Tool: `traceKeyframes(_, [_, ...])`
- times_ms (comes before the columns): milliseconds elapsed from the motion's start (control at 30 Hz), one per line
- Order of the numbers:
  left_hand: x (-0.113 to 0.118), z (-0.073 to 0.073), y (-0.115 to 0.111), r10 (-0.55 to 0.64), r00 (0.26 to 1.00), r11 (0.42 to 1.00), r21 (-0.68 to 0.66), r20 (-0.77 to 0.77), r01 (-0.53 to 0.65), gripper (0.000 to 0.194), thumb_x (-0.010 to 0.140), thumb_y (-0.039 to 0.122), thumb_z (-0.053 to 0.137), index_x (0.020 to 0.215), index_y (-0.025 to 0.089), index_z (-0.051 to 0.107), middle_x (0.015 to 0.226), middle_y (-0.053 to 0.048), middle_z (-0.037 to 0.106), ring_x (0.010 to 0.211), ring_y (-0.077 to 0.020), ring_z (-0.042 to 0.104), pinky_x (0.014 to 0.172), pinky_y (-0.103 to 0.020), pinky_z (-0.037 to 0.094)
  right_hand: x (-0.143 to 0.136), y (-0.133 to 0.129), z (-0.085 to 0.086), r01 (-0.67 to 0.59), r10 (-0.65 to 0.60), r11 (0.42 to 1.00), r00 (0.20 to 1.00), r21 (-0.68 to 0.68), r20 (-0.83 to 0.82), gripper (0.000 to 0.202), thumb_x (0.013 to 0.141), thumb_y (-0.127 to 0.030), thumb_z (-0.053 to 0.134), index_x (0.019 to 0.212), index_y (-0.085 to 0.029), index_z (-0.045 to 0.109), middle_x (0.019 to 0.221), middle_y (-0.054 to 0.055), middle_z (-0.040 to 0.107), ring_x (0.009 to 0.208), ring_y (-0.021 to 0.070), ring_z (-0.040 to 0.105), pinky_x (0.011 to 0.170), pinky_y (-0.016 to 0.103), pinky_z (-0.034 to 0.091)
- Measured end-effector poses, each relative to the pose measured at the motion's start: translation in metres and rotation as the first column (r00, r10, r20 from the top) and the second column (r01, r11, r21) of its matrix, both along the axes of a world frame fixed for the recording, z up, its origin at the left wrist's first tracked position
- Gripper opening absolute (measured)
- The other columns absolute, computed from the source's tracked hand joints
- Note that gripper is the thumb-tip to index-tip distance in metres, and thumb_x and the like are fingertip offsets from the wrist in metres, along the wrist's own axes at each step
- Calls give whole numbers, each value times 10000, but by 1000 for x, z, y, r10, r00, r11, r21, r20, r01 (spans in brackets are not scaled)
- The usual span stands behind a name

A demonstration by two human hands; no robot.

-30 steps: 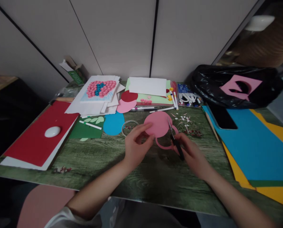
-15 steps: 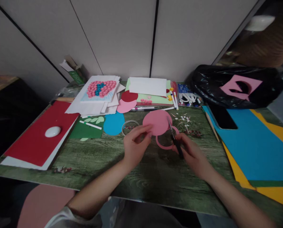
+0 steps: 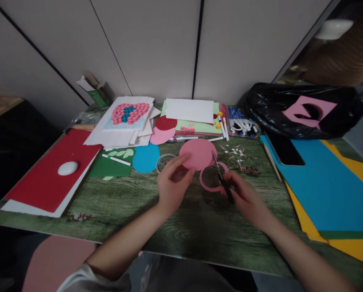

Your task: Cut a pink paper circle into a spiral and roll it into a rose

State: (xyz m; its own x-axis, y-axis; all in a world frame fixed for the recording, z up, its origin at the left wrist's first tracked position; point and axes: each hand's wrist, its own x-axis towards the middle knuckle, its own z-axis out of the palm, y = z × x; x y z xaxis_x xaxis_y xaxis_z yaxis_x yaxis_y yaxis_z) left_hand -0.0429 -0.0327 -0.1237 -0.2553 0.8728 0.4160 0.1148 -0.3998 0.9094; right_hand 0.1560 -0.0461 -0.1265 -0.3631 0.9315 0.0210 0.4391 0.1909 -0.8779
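Observation:
A round piece of pink paper is pinched at its lower left edge by the thumb and fingers of my left hand. My right hand is closed round the dark handles of a pair of scissors. The blades point up and left and meet the right edge of the pink round. Below it, a curved pink paper strip loops down beside the scissors. Blue paper with rounded edges and a clear ring lie left of my left hand.
Red paper bears a white oval object. Green paper has a marker on it. Blue sheets and a phone lie right, before a black plastic bag. Paper scraps lie beyond my right hand.
The pink round has shifted slightly left and lies a little flatter in my left hand. The scissors have moved slightly left along with it. Both hands keep their hold.

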Motion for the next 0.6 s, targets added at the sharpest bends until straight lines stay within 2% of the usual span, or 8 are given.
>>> traceKeyframes(200, [-1, 1, 0, 18, 999, 1000, -13, -46, -19, 334, 702, 155, 699, 1028, 225, 678, 1019, -57, 674, 834, -136, 637, 664, -234, 562, -1, 2, -1, 7, -9, 999, 999, -53, -34, 16, 879, -217, 457, 864, -223, 458, 727, -26, 507, 663, 121, 457, 599, 241, 354])
traceKeyframes(600, [-1, 2, -2, -54, 994, 997, -51, -95, 49, 338, 710, 126, 672, 1037, 207, 678, 997, -64, 686, 851, -142, 639, 681, -226, 550, -1, 3, 1, -2, -4, 998, 996, -65, -84, 31, 879, -226, 473, 909, -226, 476, 800, -17, 534, 728, 125, 486, 641, 240, 368])
